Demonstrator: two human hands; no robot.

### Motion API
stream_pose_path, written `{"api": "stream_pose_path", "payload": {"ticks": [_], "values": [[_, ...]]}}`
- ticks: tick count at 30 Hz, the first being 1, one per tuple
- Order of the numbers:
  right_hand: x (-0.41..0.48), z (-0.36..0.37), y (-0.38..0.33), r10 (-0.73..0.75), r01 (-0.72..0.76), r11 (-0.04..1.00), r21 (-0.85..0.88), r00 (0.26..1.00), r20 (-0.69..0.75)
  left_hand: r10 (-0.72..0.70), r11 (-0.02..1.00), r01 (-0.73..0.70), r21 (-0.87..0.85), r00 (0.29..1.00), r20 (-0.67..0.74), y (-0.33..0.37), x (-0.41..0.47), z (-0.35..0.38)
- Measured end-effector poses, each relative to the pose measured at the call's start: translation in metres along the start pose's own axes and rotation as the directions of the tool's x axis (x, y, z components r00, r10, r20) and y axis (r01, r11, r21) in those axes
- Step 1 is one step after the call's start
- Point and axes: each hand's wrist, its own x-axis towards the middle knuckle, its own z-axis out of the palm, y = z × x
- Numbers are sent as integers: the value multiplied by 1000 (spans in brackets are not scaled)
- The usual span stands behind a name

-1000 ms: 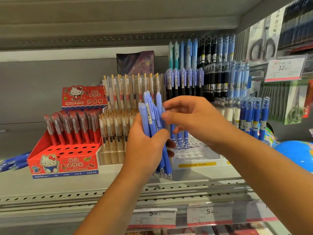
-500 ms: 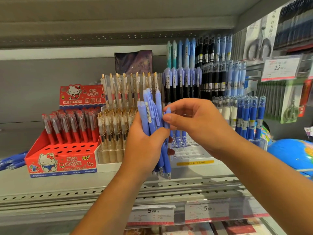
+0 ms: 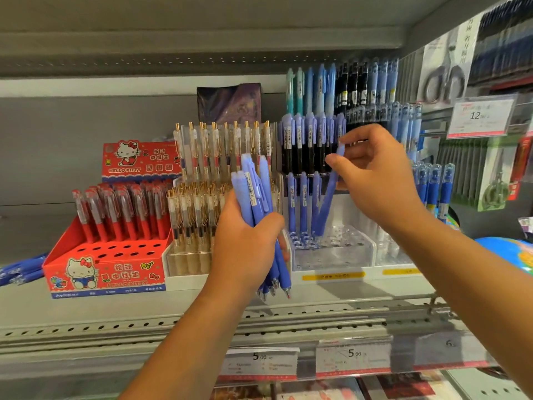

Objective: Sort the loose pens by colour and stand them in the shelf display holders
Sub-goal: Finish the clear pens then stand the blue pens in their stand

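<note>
My left hand (image 3: 246, 243) grips a bundle of several blue pens (image 3: 253, 192), tips down, in front of the shelf. My right hand (image 3: 377, 174) pinches a single blue pen (image 3: 327, 203) near its top; the pen slants down to the left, its tip at the holes of the clear display holder (image 3: 334, 248). Three blue pens (image 3: 301, 197) stand upright in that holder's left holes. Behind it a higher tier holds blue-capped dark pens (image 3: 311, 140).
A red Hello Kitty box (image 3: 106, 269) with red pens stands at the left. Clear gold-clipped pens (image 3: 199, 215) fill the holder beside it. Loose blue pens (image 3: 20, 271) lie far left. More blue pens (image 3: 435, 186), hanging scissors packs and a blue globe (image 3: 513, 252) are at the right.
My right hand pulled one blue pen out of the bundle and carried it right and back to the clear holder. My left hand kept the bundle in place.
</note>
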Motion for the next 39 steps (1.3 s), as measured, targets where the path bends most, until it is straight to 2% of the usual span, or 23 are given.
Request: {"api": "stream_pose_path", "payload": {"ticks": [3, 7, 12, 17, 24, 27, 29, 31, 33, 35, 39], "values": [[4, -1, 9, -100, 90, 988, -126, 992, -74, -12, 1000, 12, 8, 1000, -1, 2, -1, 1], [6, 2, 17, -181, 154, 966, -207, 977, -116, -7, 1000, 8, 19, 1000, -9, 5, -2, 2], [7, 10, 27, -160, 143, 942, -303, 987, -32, 24, 997, -24, 69, 1000, -5, 7, -3, 4], [3, 14, 35, 0, 97, 872, -480, 980, 198, 23, 998, -23, 57, 1000, 5, -1, 0, 2], [3, 11, 35, 41, 92, 839, -536, 972, 232, 4, 1000, -4, 4, 999, 50, -5, 1, 1], [-2, 13, 27, -71, 176, 801, -572, 977, 201, 12, 1000, -9, -24, 992, 129, -3, -2, 1], [-6, 13, 15, -243, 289, 816, -500, 957, 156, 24, 999, -20, -26, 989, 148, -3, -2, 2], [-10, 13, 0, -268, 303, 896, -324, 952, 149, 30, 999, -26, -26, 988, 150, -3, -2, 2], [-15, 14, -15, -140, 156, 987, -37, 949, 282, 32, 999, -29, -22, 988, 153, -3, -2, 2], [-22, 17, -26, -77, -5, 981, 194, 906, 415, 44, 999, -43, -6, 986, 162, -2, -2, 2], [-31, 22, -30, -12, -131, 942, 308, 906, 423, 48, 999, -47, -12, 984, 173, -1, -2, 2]]}}
